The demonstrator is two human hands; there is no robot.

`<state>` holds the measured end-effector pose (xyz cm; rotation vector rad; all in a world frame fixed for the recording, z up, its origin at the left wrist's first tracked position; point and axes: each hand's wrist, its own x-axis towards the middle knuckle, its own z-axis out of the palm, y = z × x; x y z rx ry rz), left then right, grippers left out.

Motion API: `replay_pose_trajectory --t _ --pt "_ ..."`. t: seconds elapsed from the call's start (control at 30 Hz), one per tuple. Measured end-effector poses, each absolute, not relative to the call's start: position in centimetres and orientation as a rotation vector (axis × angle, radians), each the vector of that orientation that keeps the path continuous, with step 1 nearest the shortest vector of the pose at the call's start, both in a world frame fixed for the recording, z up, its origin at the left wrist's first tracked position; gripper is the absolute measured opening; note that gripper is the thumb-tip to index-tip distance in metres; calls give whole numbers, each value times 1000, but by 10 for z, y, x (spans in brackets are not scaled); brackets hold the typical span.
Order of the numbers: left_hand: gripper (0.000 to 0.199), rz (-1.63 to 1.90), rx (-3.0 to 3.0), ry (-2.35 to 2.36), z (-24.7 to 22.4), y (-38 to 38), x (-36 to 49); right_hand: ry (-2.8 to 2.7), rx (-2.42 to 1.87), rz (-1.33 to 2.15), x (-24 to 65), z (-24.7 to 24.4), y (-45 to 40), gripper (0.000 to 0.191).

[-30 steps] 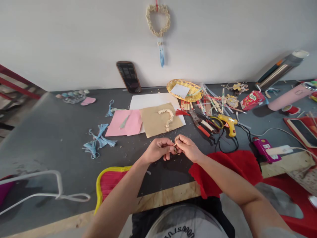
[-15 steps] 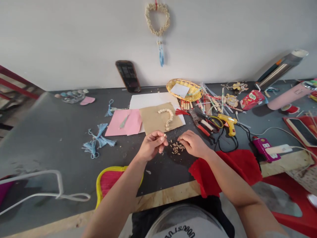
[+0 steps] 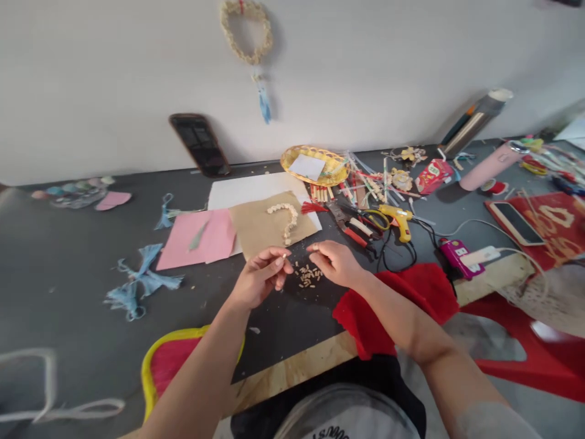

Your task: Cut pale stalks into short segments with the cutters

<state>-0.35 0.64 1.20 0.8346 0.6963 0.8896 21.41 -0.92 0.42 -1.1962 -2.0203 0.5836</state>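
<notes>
My left hand [image 3: 265, 275] is closed, its thumb and forefinger pinching a small pale piece [image 3: 284, 256]. My right hand [image 3: 337, 262] hovers just right of it, fingers curled and forefinger pointing left; whatever its fingertips hold is too small to make out. Between and below both hands lies a loose pile of short pale pieces [image 3: 308, 276] on the dark table [image 3: 274, 353]. Beyond them, a hook-shaped strand of pale knobbly pieces [image 3: 291, 218] rests on brown paper [image 3: 251, 222].
Pink paper [image 3: 219, 238] and blue tassels [image 3: 150, 268] lie leftward. Red-handled pliers [image 3: 350, 227], a yellow glue gun [image 3: 400, 221] and a yellow basket [image 3: 292, 157] stand beyond my right hand. Red cloth [image 3: 420, 292] sits under my right forearm. A phone [image 3: 200, 145] leans on the wall.
The view has swung right, so things appear further left. My right hand has lifted away from the pile of pieces, toward the level of my left fingertips. My left hand keeps its pinch.
</notes>
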Motion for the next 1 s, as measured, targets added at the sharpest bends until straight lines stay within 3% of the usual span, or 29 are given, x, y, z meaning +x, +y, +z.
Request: replay_pose_trajectory --t 0.27,1.0 --pt "30 845 860 740 13 8 -2 -2051 -1281 444 219 9 -9 52" --pt "31 843 880 675 6 8 -2 -1975 -1128 440 218 3 -11 49"
